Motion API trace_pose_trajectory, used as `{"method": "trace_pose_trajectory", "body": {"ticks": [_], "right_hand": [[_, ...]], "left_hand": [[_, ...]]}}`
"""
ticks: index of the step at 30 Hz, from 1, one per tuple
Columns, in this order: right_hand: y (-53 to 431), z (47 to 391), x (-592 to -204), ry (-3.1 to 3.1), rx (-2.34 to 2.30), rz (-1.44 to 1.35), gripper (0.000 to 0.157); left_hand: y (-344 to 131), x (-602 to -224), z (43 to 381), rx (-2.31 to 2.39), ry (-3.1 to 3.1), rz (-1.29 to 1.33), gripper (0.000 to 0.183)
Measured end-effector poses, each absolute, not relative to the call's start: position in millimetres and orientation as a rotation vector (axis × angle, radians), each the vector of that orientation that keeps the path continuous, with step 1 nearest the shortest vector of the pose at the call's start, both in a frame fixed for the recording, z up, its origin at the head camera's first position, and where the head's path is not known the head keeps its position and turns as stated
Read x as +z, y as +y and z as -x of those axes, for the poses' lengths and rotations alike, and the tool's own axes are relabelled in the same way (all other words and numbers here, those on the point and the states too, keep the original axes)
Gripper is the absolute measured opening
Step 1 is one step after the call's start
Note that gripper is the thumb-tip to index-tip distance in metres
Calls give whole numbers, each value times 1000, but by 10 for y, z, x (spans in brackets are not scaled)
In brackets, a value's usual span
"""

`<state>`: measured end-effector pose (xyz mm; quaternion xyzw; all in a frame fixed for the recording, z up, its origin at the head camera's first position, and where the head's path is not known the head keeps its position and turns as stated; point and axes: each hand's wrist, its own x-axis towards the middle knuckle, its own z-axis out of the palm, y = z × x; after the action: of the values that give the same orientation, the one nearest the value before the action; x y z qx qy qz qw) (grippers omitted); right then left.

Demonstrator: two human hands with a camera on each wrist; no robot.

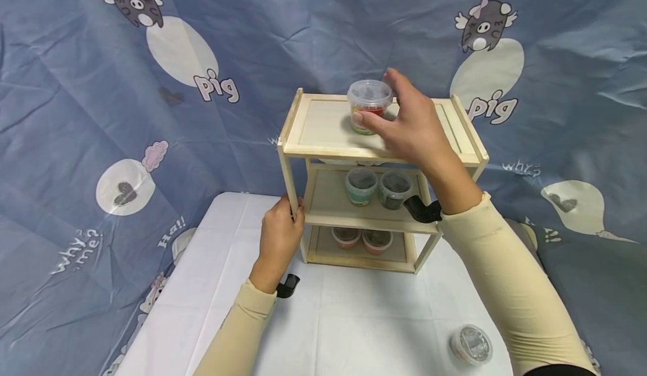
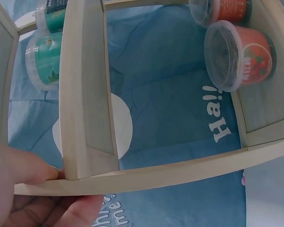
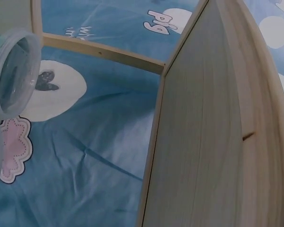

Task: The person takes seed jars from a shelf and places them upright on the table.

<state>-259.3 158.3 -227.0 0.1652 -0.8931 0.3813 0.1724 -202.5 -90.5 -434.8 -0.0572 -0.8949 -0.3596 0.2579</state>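
A small three-tier wooden shelf [image 1: 323,217] stands on the table. My left hand [image 1: 280,232] grips its left front post, thumb on one side and fingers [image 2: 80,210] round the other. Over the top board, my right hand [image 1: 417,123] holds a clear lidded tub [image 1: 370,92] with red and green on its label. The thumb lies across the tub's front; the other fingers are behind it, mostly hidden. Two tubs, one green [image 1: 360,195] and one darker [image 1: 394,193], stand side by side on the middle board. On the bottom board are two red-labelled tubs [image 2: 258,61].
Another clear-lidded tub [image 1: 471,344] sits on the white table [image 1: 354,320] at the front right, near my right sleeve. A blue cloth [image 1: 283,39] printed with pigs hangs close behind the shelf and down the left side.
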Motion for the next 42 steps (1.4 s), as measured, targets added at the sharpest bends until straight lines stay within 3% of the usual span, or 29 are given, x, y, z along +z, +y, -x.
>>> {"method": "trace_pose_trajectory", "body": {"ticks": [5,13,24,42], "right_hand": [[1571,2615,-2280,-2512,1066,-482,75],[1564,2622,-2287,-2499,1121,-489,72],[1562,2583,-2300,-2239,1550,-591,66],[1868,2036,-2291,-2164,1514,-683,68]], "left_hand": [[-901,-4344,2023,-980,-2428,161,13],[-904,-4351,2023,-966,-2426,160,12],[-896,-4350,2009,-962,-2418,161,12],[-900,-4344,2028,-951,-2405,162,8]]}}
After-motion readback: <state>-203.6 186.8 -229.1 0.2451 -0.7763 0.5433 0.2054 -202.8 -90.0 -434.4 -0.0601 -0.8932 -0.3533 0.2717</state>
